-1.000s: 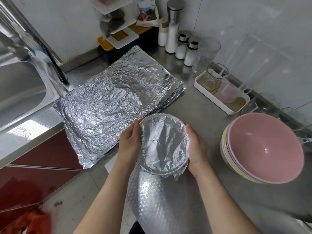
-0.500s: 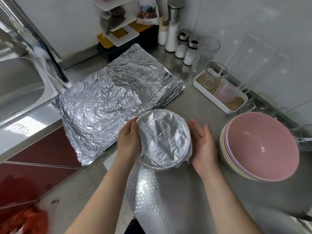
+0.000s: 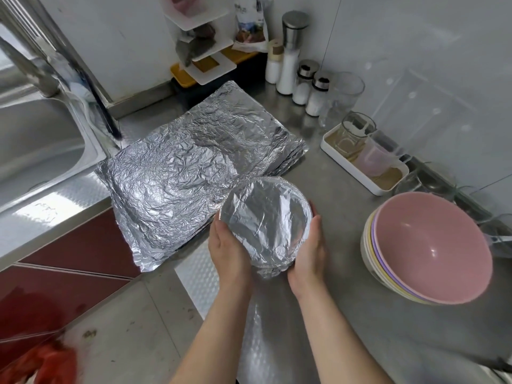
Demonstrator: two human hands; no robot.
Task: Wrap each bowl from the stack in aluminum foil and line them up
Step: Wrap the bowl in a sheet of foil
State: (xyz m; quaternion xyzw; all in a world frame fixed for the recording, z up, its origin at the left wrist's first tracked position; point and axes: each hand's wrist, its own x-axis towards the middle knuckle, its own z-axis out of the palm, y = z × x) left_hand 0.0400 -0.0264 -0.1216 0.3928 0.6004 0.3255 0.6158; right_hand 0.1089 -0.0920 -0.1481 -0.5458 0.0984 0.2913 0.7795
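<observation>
Head view: I hold the foil-wrapped bowl (image 3: 267,220) between left hand (image 3: 228,245) and right hand (image 3: 307,252). Both grip its sides, tilted above the counter (image 3: 346,286) near the front edge, probably to snug foil under the rim. Foil sheets (image 3: 188,173) overhang the front edge; bowl stack (image 3: 429,250) waits toward the right edge.

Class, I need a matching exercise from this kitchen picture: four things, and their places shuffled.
1. foil-wrapped round bowl
2. crinkled aluminium foil sheets
3. pink round bowl
4. white rectangular tray

A. atop stack of pastel bowls
B. beside steel sink
C. between left hand and right hand
D. by wall, holding glasses

Pairs: 1-C, 2-B, 3-A, 4-D
</observation>
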